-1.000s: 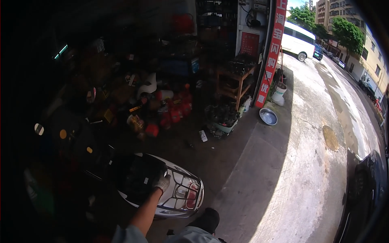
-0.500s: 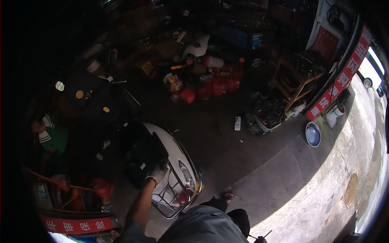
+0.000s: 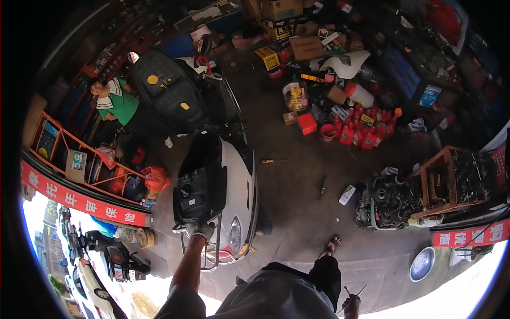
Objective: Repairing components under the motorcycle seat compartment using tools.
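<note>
A white scooter (image 3: pixel 237 170) stands in front of me to the left, its black seat (image 3: pixel 170 87) tipped up at the far end. My left hand (image 3: pixel 203 229), in a grey glove, is closed at the scooter's rear, where the black plastic storage bin (image 3: pixel 199 196) meets the metal rear rack (image 3: pixel 218 239). Its fingertips are partly hidden. At the lower right, beside my leg, my gloved right hand (image 3: pixel 351 304) is closed around a tool with thin metal rods (image 3: pixel 362 290), which looks like a T-handle wrench. Part of the tool is hidden by the hand.
A yellow-handled screwdriver (image 3: pixel 272 160) lies on the floor right of the scooter. Red bottles (image 3: pixel 366 135) and boxes (image 3: pixel 309 49) crowd the back. Engine parts (image 3: pixel 388 199) and a metal basin (image 3: pixel 422 264) lie right. Another person (image 3: pixel 125 106) is beyond an orange rack (image 3: pixel 95 154) at left.
My view has swung, and the picture is brighter. My left hand stays at the scooter's rear. The right hand with its tool now shows more fully at the lower edge.
</note>
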The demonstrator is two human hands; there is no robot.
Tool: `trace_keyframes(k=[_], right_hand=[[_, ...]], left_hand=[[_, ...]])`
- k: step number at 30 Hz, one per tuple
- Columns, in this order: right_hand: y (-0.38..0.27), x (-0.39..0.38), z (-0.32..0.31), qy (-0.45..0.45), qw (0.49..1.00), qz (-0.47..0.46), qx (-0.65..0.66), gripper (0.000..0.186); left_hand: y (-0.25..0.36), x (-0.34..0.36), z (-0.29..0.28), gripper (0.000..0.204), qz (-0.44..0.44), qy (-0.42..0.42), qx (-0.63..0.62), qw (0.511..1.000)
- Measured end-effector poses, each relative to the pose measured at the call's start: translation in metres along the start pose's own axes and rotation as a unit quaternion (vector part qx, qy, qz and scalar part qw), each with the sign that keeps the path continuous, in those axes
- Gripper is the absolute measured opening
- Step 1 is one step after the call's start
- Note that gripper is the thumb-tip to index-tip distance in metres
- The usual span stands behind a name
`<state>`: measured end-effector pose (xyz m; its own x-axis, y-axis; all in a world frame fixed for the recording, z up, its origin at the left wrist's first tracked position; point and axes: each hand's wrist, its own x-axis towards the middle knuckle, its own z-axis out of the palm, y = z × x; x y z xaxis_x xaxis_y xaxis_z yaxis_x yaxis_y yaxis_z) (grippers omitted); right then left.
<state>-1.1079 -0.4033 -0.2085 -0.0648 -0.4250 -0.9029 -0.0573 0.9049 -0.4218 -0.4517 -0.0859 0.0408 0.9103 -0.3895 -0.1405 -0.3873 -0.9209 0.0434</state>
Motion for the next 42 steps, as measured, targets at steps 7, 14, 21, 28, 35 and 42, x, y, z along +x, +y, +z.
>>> trace_keyframes(k=[7,14,21,28,35,42], right_hand=[[-0.209,0.050,0.104,-0.044,0.990,0.052,-0.124,0.019],[-0.334,0.070,0.250,-0.144,0.954,-0.029,-0.260,0.010],[-0.395,0.096,0.364,-0.187,0.914,-0.086,-0.350,0.016],[-0.467,0.067,0.493,-0.196,0.896,-0.124,-0.380,0.014],[-0.540,0.064,0.652,-0.175,0.836,-0.162,-0.494,0.012],[-0.621,0.079,0.848,-0.309,0.793,0.021,-0.525,0.011]], left_hand=[[0.190,-0.015,-0.042,0.019,0.010,-0.141,-0.228,0.963],[0.171,-0.044,0.100,0.019,0.161,-0.041,-0.154,0.974],[0.169,0.020,0.157,0.027,-0.251,-0.253,-0.478,0.803],[0.164,0.172,0.158,0.023,-0.139,-0.190,-0.364,0.901],[0.169,0.322,0.148,0.023,-0.212,-0.097,-0.534,0.812],[0.169,0.399,0.191,0.031,-0.456,0.081,-0.571,0.678]])
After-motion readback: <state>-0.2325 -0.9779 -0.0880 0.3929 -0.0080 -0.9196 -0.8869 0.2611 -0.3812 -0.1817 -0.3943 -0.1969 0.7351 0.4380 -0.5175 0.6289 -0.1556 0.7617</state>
